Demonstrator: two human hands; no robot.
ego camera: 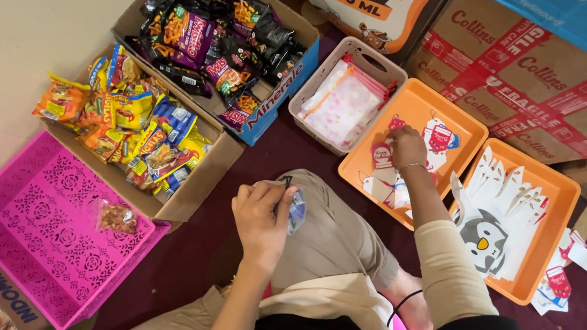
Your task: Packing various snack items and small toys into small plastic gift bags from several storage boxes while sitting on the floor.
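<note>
Sitting on the dark red floor (267,141), the person holds a small clear packet (295,212) in the left hand (262,216), just above the knee. The fingers (271,193) of that hand are pinched tight on the top of the packet.

The right hand (407,146) reaches into the near orange tray (456,120), which sits to the right of the knee. It rests on a paper tag (382,156) there. It is too hard to tell if those fingers have grabbed the tag or only touch it.

One small filled bag (116,217) lies in the pink basket (23,218), to the left of the knee. It looks like the work has only just begun, because the basket has only that one bag. Lots is left: the box of yellow and orange snack packs (132,128) past the basket is full, and so is the box of dark snack packs (213,35) behind it. A second orange tray (554,212), further right of the knee, holds many penguin cards (487,237). A small white basket (332,65) beside the near orange tray holds pink pouches (342,105).
</note>
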